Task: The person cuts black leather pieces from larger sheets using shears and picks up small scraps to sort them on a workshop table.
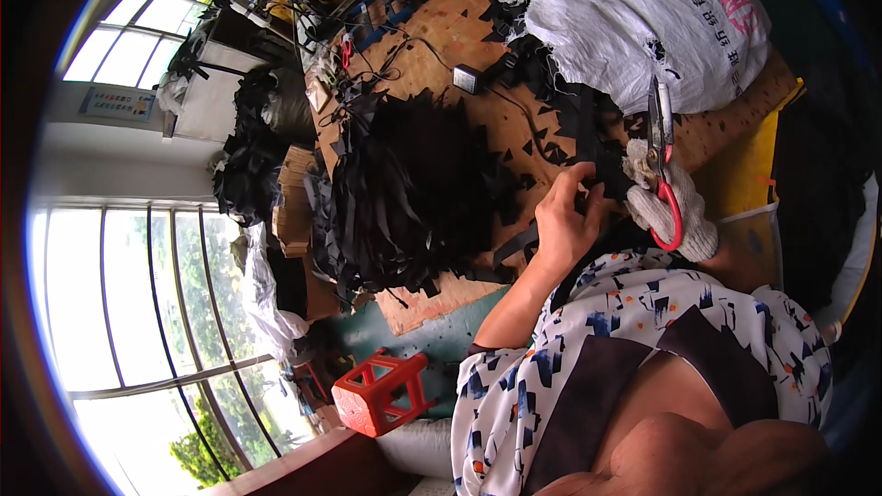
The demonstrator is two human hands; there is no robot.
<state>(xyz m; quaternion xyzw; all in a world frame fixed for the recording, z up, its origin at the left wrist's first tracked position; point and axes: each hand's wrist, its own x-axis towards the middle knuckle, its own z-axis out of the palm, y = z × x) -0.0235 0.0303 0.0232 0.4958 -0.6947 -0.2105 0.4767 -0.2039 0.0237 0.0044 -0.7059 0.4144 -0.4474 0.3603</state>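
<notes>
My bare left hand [567, 225] is curled, its fingertips at a black strap [586, 124] that runs up from them over the table; part of the grip is hidden. My right hand [682, 207], in a pale knitted glove, is closed on scissors [670, 211] with red handles. Their blades point up, away from me, just in front of a white woven sack. Left of my left hand lies a big heap of black fabric strips [413, 188].
The white woven sack [634, 18] covers the far right of the wooden table [459, 28]. A black power adapter [467, 79] with a cord lies among scattered black scraps. On the floor at the lower left stands a red plastic stool [377, 395], near barred windows.
</notes>
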